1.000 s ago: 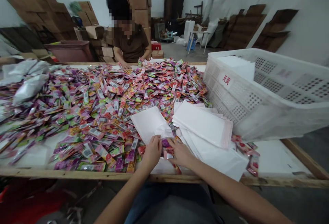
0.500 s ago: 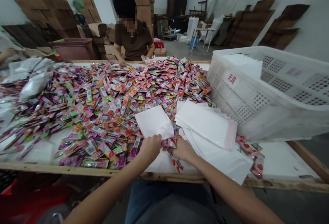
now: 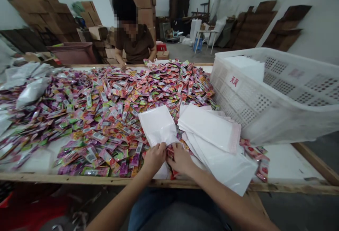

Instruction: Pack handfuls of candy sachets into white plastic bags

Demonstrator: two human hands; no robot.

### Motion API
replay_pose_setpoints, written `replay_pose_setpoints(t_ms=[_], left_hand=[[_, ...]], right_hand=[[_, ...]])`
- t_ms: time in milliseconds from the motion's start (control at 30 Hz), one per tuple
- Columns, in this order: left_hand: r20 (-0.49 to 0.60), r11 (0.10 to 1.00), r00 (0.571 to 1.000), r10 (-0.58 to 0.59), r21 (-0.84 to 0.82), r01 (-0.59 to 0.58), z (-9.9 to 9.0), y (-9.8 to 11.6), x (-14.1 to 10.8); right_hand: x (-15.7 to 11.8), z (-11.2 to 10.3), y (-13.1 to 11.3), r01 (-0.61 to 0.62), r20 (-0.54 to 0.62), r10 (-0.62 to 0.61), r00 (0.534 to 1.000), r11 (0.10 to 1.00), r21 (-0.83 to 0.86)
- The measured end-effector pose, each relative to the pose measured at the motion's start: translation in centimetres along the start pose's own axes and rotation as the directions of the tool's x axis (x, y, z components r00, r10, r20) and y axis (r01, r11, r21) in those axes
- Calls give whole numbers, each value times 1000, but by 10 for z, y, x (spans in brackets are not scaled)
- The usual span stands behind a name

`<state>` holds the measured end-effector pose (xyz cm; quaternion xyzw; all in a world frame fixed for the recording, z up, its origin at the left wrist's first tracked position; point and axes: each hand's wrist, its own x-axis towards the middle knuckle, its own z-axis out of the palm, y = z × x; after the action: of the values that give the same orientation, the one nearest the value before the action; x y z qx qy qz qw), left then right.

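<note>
1. Head view: two hands are working at the desk [image 3: 284, 162], with one white bag [image 3: 157, 121] between them and one co-worker [image 3: 135, 49] opposite. Packets in the broad pile [image 3: 111, 105] are lying too thick for me to count.
2. The left hand [image 3: 155, 157] is pinching the bag's near edge, fingers clamped on it. Just beside it, the right hand [image 3: 182, 158] is gripping some red packets [image 3: 170, 152] at the bag's mouth; the fingers are hiding how many.
3. That bag is resting on the near side of the pile, straight ahead of the worker. Its long axis is running away from the hands and leaning slightly left, the mouth facing the worker.
4. Just to its right, a stack of white bags [image 3: 209, 128] is spreading in a loose fan; I can't tell the number. The top one is slanting from far left to near right.
5. One white crate [image 3: 254, 100] is standing behind the stack, crowding the right side and holding white sheets [image 3: 245, 66].
6. A few loose packets [image 3: 263, 167] are lying right of the stack.
7. Several silvery pouches [image 3: 33, 91] are sitting on the pile's left end.
</note>
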<state>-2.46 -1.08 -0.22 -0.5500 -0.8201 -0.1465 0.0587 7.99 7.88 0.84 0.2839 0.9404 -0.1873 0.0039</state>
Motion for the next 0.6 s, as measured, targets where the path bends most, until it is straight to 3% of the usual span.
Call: replay_pose_setpoints(t_ms=[67,200,300,400,467,600], left_hand=[[-33,1000,999,13,-28,-14,1,-3,1],[-97,979,974,203,-9,-205,0,-6,0],[-65,956,954,292,7,-292,0,-11,-3],[-16,977,978,206,64,-204,3,-15,-9],[-36,985,987,159,79,-155,8,-17,-14],[-201,991,973,112,-54,-125,19,-14,-19]], right_hand=[[2,0,-6,-6,14,6,1000,998,-62],[19,-7,-18,-80,126,96,987,988,-129],[30,-13,-15,-144,141,150,979,988,-53],[29,-13,-4,-76,85,58,995,970,229],[22,-7,1,-68,7,70,998,938,339],[9,7,-8,-133,-82,148,986,978,161]])
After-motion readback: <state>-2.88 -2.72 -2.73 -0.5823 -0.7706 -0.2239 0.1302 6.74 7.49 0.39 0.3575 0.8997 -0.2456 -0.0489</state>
